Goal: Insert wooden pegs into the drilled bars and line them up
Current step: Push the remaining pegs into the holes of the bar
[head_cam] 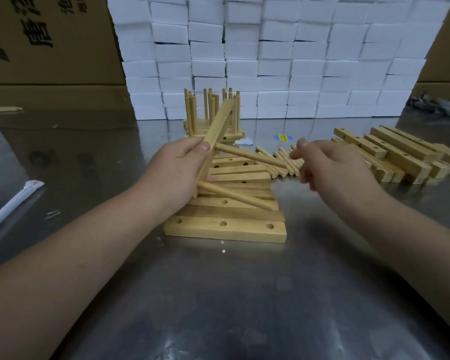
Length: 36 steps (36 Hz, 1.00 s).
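Observation:
My left hand (177,172) grips a wooden drilled bar (217,135) tilted up and away, with two pegs stuck in it: an upper peg (250,156) and a lower peg (234,195), both pointing right. Under it lies a row of drilled bars (226,226) flat on the metal table. My right hand (327,167) hovers to the right with loosely curled fingers and holds nothing, just above a heap of loose pegs (283,161). Behind stand finished bars with upright pegs (212,113).
More drilled bars (392,154) are piled at the right. A wall of white foam blocks (270,55) stands at the back, cardboard boxes (50,48) at the left. A white wrapped stick (13,203) lies at the left edge of the steel table (218,294).

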Tool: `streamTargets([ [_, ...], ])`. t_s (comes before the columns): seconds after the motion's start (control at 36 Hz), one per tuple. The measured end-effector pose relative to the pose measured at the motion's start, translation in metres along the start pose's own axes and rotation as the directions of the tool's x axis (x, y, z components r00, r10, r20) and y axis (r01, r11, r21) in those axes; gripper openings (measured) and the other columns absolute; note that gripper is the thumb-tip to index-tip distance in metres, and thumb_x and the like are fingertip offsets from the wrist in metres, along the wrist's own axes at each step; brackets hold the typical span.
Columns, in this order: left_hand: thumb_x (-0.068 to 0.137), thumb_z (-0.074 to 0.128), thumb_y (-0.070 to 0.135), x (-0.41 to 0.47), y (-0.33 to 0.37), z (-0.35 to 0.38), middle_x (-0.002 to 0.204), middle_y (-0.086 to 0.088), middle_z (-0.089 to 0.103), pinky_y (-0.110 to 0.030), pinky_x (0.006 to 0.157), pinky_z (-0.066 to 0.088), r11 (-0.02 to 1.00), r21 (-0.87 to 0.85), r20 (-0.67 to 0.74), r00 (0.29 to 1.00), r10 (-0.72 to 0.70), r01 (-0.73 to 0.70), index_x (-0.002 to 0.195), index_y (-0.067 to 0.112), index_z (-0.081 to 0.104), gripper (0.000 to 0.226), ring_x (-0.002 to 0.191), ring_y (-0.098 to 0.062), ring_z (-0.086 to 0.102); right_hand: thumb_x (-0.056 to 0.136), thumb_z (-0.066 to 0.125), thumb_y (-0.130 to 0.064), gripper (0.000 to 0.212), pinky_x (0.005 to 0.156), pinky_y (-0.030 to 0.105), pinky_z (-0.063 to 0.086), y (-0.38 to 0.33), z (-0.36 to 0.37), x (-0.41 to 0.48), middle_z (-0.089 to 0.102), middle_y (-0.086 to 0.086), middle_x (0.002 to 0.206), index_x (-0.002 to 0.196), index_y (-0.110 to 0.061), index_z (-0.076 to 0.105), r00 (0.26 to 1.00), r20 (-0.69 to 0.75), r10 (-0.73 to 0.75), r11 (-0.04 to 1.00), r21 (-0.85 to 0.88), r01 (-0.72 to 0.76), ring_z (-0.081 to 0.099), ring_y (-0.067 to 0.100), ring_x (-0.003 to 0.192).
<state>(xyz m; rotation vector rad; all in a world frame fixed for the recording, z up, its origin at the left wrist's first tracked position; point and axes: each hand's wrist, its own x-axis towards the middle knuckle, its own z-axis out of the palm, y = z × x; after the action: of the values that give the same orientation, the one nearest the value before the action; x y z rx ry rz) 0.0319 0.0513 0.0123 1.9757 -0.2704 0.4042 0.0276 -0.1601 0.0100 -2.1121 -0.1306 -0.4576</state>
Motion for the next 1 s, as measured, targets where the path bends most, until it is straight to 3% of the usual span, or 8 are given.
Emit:
streamTargets([
  [0.11,0.099,0.037,0.028,0.004,-0.006,0.001,0.062,0.001,0.057,-0.009,0.042,0.038,0.996,-0.053,-0.044,0.996,-0.073,0.07,0.092,0.021,0.061,0.026,0.043,0.005,0.05,0.089,0.045,-0.029,0.023,0.074,0.035,0.046,0.016,-0.011,0.018,0.064,0.002,0.092,0.097,-0.023,0.066,0.996,-0.089,0.023,0.912,-0.405,-0.058,0.057,0.024,0.085],
  [0.19,0.099,0.038,0.027,0.005,-0.009,0.002,0.067,0.001,0.056,-0.01,0.042,0.039,0.99,-0.101,-0.053,0.993,-0.109,0.103,0.105,0.017,0.062,0.027,0.044,0.004,0.052,0.089,0.044,-0.028,0.034,0.083,0.036,0.046,0.025,-0.011,0.027,0.054,0.006,0.125,0.119,-0.026,0.06,0.992,-0.016,0.128,0.782,-0.614,-0.111,0.054,0.027,0.102],
  [0.28,0.099,0.037,0.028,0.005,-0.01,0.002,0.065,0.001,0.057,-0.01,0.043,0.039,0.987,-0.113,-0.053,0.991,-0.12,0.113,0.102,0.019,0.062,0.026,0.044,0.004,0.053,0.091,0.042,-0.026,0.037,0.087,0.034,0.043,0.032,-0.007,0.029,0.048,0.006,0.135,0.125,-0.028,0.056,0.975,0.098,0.201,0.725,-0.684,-0.081,0.05,0.028,0.114],
  [0.53,0.1,0.036,0.03,0.004,-0.012,0.002,0.063,0.002,0.058,-0.01,0.045,0.041,0.991,-0.079,-0.041,0.993,-0.111,0.107,0.096,0.022,0.062,0.028,0.046,0.005,0.052,0.09,0.049,-0.013,0.037,0.085,0.033,0.044,0.03,-0.007,0.027,0.056,0.003,0.126,0.124,-0.026,0.056,0.971,0.116,0.21,0.717,-0.693,-0.073,0.053,0.024,0.111],
  [0.67,0.099,0.035,0.031,0.004,-0.012,0.002,0.06,0.005,0.058,-0.022,0.054,0.039,0.994,-0.046,-0.025,0.994,-0.102,0.101,0.08,0.028,0.058,0.031,0.053,-0.004,0.051,0.086,0.05,-0.008,0.04,0.081,0.03,0.042,0.029,-0.008,0.026,0.055,0.004,0.124,0.12,-0.026,0.058,0.977,0.096,0.188,0.703,-0.708,-0.066,0.053,0.024,0.109],
  [0.81,0.1,0.034,0.031,0.002,-0.011,0.003,0.061,0.003,0.058,-0.025,0.056,0.039,0.995,-0.056,-0.008,0.996,-0.087,0.086,0.081,0.029,0.059,0.031,0.059,-0.011,0.051,0.084,0.05,-0.006,0.039,0.076,0.027,0.04,0.025,-0.007,0.026,0.057,0.004,0.121,0.118,-0.023,0.06,0.977,0.077,0.198,0.691,-0.718,-0.083,0.054,0.024,0.107],
  [0.92,0.1,0.034,0.032,0.002,-0.011,0.002,0.062,0.003,0.058,-0.024,0.056,0.041,0.995,-0.059,-0.001,0.997,-0.081,0.081,0.081,0.029,0.058,0.031,0.06,-0.011,0.052,0.085,0.049,-0.012,0.033,0.066,0.03,0.041,0.018,-0.011,0.025,0.058,0.006,0.11,0.116,-0.021,0.059,0.991,-0.03,0.128,0.683,-0.722,-0.11,0.05,0.021,0.085],
  [1.0,0.1,0.034,0.031,0.002,-0.012,0.002,0.059,0.005,0.058,-0.021,0.052,0.044,0.994,-0.067,0.005,0.996,-0.088,0.088,0.083,0.028,0.06,0.03,0.055,-0.006,0.052,0.088,0.045,-0.014,0.035,0.064,0.03,0.035,0.01,-0.016,0.022,0.056,0.01,0.114,0.121,-0.019,0.056,0.993,-0.101,0.053,0.681,-0.724,-0.11,0.043,0.02,0.08],
])
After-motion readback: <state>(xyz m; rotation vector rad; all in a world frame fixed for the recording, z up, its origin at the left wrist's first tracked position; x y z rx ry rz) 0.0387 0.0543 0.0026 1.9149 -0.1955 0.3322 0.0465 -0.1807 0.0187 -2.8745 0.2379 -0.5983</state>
